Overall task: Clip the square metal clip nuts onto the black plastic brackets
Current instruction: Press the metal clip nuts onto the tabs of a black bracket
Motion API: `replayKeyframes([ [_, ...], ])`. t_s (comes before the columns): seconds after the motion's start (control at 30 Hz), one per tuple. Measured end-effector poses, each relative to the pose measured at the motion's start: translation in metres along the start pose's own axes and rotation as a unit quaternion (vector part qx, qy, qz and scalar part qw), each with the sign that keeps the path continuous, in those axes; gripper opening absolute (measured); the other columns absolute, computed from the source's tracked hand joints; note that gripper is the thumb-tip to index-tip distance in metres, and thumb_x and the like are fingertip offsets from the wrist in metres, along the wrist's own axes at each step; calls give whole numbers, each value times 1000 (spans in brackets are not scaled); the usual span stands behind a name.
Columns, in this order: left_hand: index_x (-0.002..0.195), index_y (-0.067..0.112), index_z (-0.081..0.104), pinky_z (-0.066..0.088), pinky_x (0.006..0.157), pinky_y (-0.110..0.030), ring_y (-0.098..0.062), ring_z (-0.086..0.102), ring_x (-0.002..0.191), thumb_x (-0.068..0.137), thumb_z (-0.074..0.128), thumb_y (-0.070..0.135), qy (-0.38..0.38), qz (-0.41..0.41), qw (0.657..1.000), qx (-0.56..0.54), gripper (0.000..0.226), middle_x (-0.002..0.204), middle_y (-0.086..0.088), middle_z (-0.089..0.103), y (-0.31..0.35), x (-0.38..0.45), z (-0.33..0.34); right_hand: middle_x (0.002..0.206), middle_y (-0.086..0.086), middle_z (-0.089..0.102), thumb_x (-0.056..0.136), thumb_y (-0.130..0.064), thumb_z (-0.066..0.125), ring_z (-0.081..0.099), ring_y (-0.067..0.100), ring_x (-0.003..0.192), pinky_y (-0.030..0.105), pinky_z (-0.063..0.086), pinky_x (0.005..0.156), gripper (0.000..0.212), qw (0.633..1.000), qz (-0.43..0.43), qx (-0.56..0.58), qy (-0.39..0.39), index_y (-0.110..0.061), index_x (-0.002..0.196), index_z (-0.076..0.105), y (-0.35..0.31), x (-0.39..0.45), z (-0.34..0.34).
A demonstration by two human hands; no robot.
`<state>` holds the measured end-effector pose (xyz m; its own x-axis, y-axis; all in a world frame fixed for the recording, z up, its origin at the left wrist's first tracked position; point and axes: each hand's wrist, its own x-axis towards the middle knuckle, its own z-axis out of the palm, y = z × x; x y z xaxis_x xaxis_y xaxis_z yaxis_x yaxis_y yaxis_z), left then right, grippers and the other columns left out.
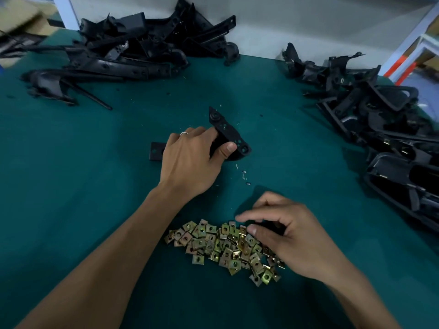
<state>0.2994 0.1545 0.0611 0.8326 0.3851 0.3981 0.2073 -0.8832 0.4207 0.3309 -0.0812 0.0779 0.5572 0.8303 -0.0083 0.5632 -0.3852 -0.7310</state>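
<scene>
The left hand [190, 160] grips a black bracket [228, 131] at centre. The right hand [285, 229], fingers curled, reaches into the near clip nuts [221, 245]; whether it pinches one is unclear. Step: nut pickup. Next: align the nut with the bracket edge.

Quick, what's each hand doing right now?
Left hand: grips the black bracket.
Right hand: fingers curled over the clip nut pile; whether it pinches one cannot be told.
</scene>
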Motion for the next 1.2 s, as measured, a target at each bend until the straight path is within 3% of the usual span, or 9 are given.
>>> replayKeyframes([
  [0.1, 100, 23, 64, 41, 82, -41, -27, 60, 86, 96, 30, 65, 4, -6, 1000, -5, 55, 86, 2, 63, 1, 0, 0, 95, -15, 60, 89, -26, 76, 62, 10, 91, 17, 39, 71, 19, 999, 9, -15, -28, -43, 99, 76, -2, 2, -4],
  [0.23, 99, 23, 61, 36, 86, -43, -27, 60, 94, 99, 25, 67, -13, 26, 996, 89, 57, 91, 1, 65, 5, 0, 3, 99, -13, 59, 88, -27, 78, 61, 13, 89, 19, 40, 69, 22, 999, -13, -26, -42, -43, 103, 75, -2, 2, -7],
  [0.4, 99, 24, 58, 30, 88, -46, -26, 56, 97, 101, 18, 62, -4, 3, 994, 110, 55, 93, 1, 63, 8, 1, 0, 99, -10, 61, 87, -30, 78, 59, 21, 82, 38, 48, 70, 12, 998, -32, -17, -41, -39, 95, 75, 0, 1, -5],
  [0.5, 98, 22, 56, 32, 88, -46, -26, 55, 94, 102, 17, 58, 9, -18, 995, 94, 54, 92, 1, 61, 5, 3, 0, 90, -4, 64, 89, -25, 76, 53, 24, 71, 39, 46, 65, 10, 998, -44, 22, -24, -33, 90, 71, 5, 0, -4],
  [0.57, 96, 21, 56, 34, 86, -46, -26, 55, 91, 103, 17, 58, 22, -30, 996, 84, 53, 90, 1, 61, 2, 5, -1, 88, 4, 69, 90, -18, 75, 62, 22, 76, 39, 51, 70, 7, 994, -38, 100, 0, -24, 91, 72, 8, 4, -5],
  [0.67, 89, 21, 53, 36, 83, -44, -25, 54, 83, 104, 17, 58, 38, -40, 995, 83, 54, 80, 2, 58, -3, 7, -4, 83, 15, 74, 88, -3, 74, 71, 22, 75, 22, 52, 62, 10, 951, -16, 294, 95, -8, 82, 68, 13, 24, -6],
  [0.73, 82, 21, 48, 37, 80, -44, -25, 53, 78, 103, 19, 57, 47, -34, 995, 79, 51, 75, 3, 55, -6, 9, -5, 72, 15, 70, 83, 4, 67, 65, 21, 62, 21, 47, 53, 13, 898, 16, 410, 157, -8, 77, 65, 16, 44, -9],
  [0.83, 76, 23, 39, 38, 77, -44, -25, 52, 72, 103, 25, 55, 59, -17, 996, 58, 44, 68, 4, 51, -7, 10, -4, 70, 11, 64, 86, 11, 58, 59, 19, 64, 26, 49, 60, 19, 844, 16, 500, 193, -7, 80, 63, 19, 77, -12],
  [1.2, 77, 24, 40, 35, 76, -42, -24, 51, 78, 101, 22, 57, 41, 38, 994, 98, 45, 70, 5, 53, -17, 15, -1, 75, 11, 70, 81, 10, 65, 65, 21, 70, 26, 53, 70, 21, 818, -4, 552, 160, -7, 78, 75, 17, 134, -10],
])
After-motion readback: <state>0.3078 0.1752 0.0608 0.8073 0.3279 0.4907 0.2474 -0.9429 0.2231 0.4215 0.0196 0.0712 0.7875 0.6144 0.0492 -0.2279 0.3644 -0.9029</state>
